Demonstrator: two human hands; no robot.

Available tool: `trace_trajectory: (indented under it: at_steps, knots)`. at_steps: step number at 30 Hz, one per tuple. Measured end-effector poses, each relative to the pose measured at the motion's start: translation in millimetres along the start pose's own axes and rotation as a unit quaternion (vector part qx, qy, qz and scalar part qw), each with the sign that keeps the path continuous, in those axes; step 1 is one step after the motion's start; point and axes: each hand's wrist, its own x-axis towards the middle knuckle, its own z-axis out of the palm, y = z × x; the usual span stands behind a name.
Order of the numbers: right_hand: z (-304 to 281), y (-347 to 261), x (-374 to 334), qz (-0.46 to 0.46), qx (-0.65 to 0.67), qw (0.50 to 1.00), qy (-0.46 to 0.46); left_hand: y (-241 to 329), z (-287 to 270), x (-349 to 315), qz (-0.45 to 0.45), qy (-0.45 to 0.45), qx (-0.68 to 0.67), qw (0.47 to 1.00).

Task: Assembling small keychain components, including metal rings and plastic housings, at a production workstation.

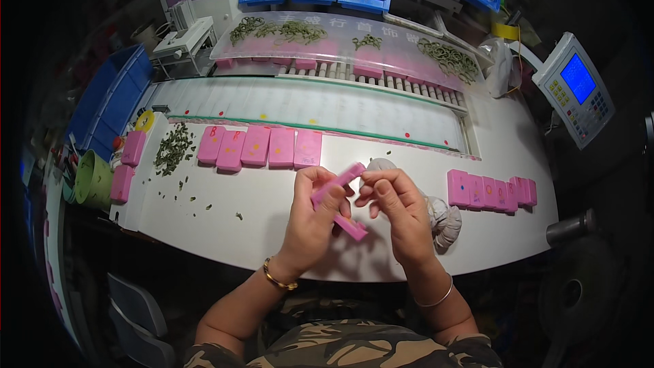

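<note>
At far left a white raised strip (144, 187) closed off the white tabletop (211, 221), whose front edge curved from there, past the person's forearms, round to the right. White surface lay between the loose crumbs and the left forearm, and another stretch ran on the right from the wrist to the farther pink pieces; behind, a green-edged pale panel (293, 105) bounded the work space. As for what stood about, a blue bin (109, 99) and a green cup (95, 180) crowded the left side, with two pink blocks (133, 146) on the strip. Next came a heap of dark green bits (174, 151), a few strays scattered nearer the front, then a row of five pink blocks (255, 146) along the panel, its right end just beyond the left hand (310, 215). That hand was clamped on the pink slabs (344, 178), two lengths spread in a V above the tabletop near its front; whether they joined could not be told. The right hand (402, 215) had its fingers bent at the upper slab's tip, pinching or merely near, one could not tell. A pale cloth bundle (444, 223) sat right beside its wrist, in the way of a rightward move. Farther right stood a row of smaller-looking pink blocks (484, 193), and behind them a blue-screened display unit (579, 82).
</note>
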Motion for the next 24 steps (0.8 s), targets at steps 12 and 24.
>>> trace_trajectory:
  at_steps: [12, 24]
  knots:
    - [-4, 14, -5, -0.100, -0.072, 0.991, 0.043, 3, 1, 1, -0.252, -0.098, -0.313, 0.910]
    - [-8, -1, -18, -0.053, 0.041, 0.998, -0.006, -1, -4, -4, -0.114, -0.106, -0.183, 0.971]
